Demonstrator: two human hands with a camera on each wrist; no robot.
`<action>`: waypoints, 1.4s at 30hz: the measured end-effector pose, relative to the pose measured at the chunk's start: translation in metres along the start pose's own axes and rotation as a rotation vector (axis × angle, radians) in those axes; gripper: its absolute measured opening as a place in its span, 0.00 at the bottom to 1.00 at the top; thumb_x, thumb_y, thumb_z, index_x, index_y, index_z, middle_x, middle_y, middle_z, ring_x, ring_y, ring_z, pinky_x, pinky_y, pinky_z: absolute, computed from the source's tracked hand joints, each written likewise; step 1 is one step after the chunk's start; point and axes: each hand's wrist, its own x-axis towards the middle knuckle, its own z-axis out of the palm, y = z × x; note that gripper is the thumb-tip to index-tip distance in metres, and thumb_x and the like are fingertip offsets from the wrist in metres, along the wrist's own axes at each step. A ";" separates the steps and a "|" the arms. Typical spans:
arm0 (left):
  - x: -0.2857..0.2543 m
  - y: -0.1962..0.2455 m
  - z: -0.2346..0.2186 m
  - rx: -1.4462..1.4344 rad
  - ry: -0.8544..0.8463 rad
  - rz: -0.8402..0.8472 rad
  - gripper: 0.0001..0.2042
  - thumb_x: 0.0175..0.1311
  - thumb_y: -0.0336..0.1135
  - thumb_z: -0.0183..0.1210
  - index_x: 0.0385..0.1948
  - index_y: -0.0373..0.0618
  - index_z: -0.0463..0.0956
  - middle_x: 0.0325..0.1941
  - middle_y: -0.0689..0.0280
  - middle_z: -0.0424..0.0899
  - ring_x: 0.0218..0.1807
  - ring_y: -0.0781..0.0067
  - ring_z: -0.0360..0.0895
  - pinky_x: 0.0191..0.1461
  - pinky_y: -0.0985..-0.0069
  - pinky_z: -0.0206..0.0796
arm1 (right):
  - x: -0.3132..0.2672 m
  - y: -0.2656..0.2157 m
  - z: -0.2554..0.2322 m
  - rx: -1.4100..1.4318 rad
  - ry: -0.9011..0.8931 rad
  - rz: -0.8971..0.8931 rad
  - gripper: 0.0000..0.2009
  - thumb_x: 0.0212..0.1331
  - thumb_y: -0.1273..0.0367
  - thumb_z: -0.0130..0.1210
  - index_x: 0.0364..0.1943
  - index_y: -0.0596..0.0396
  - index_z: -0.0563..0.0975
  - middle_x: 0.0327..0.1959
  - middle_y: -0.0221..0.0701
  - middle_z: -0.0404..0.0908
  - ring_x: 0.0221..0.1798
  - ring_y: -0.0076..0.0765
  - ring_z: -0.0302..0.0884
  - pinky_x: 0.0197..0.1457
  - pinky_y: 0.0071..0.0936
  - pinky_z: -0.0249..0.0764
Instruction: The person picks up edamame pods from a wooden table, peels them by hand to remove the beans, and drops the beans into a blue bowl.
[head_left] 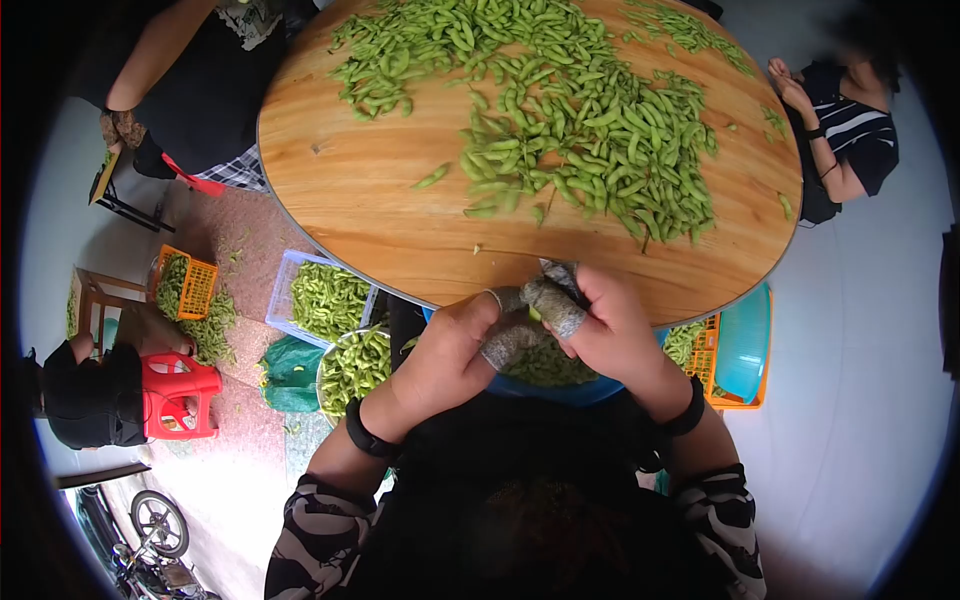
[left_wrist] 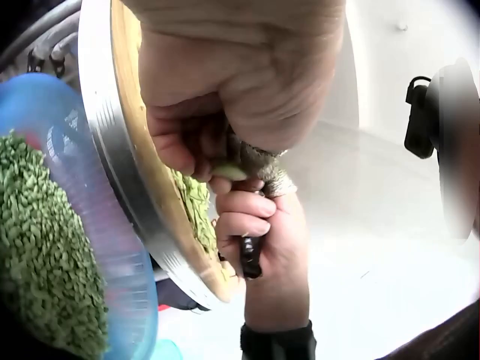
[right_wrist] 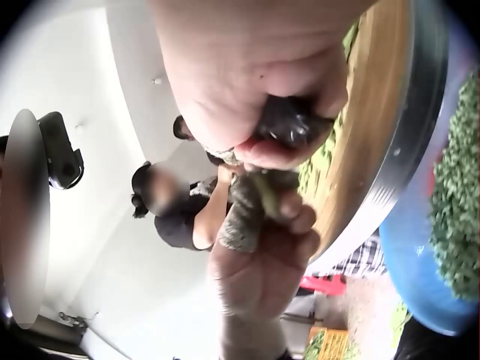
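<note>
Both hands meet over the near edge of the round wooden table [head_left: 350, 200], with grey wraps around the thumbs. My left hand [head_left: 455, 335] pinches a green soybean pod [right_wrist: 268, 195] between its thumb and fingers. Against it, the fingers of my right hand [head_left: 615, 320] curl around a shiny black object [right_wrist: 291, 122], whose end shows below those fingers in the left wrist view; I cannot tell its kind. Right under the hands stands a blue basin [left_wrist: 34, 90], holding many shelled green beans [left_wrist: 45, 247].
A large heap of pods [head_left: 610, 130] covers the table's far middle. To the left on the floor are a pale crate [head_left: 283, 290] of pods, a red stool [head_left: 180, 385] and an orange basket [head_left: 200, 290]. A turquoise basin [head_left: 742, 345] stands at right. Other people sit around the table.
</note>
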 end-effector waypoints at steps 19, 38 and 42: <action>-0.005 0.004 0.009 -0.544 -0.242 -0.450 0.09 0.66 0.25 0.55 0.46 0.40 0.76 0.32 0.71 0.80 0.36 0.85 0.74 0.37 0.81 0.68 | -0.042 0.009 -0.009 0.256 -0.203 0.031 0.17 0.61 0.77 0.45 0.55 0.61 0.70 0.30 0.24 0.75 0.29 0.16 0.67 0.33 0.16 0.66; -0.009 -0.010 0.005 -1.116 -0.462 -0.557 0.09 0.62 0.28 0.61 0.43 0.42 0.79 0.29 0.65 0.79 0.27 0.81 0.73 0.32 0.80 0.68 | -0.047 0.011 -0.014 1.026 -0.390 0.481 0.14 0.67 0.70 0.47 0.55 0.49 0.71 0.27 0.22 0.71 0.19 0.11 0.55 0.19 0.14 0.51; -0.007 -0.004 0.021 0.248 -0.131 0.157 0.08 0.61 0.32 0.63 0.35 0.38 0.77 0.29 0.61 0.80 0.27 0.76 0.77 0.30 0.75 0.71 | -0.052 0.012 -0.004 0.612 -0.243 0.388 0.13 0.69 0.71 0.45 0.56 0.50 0.70 0.25 0.22 0.69 0.18 0.13 0.54 0.19 0.15 0.53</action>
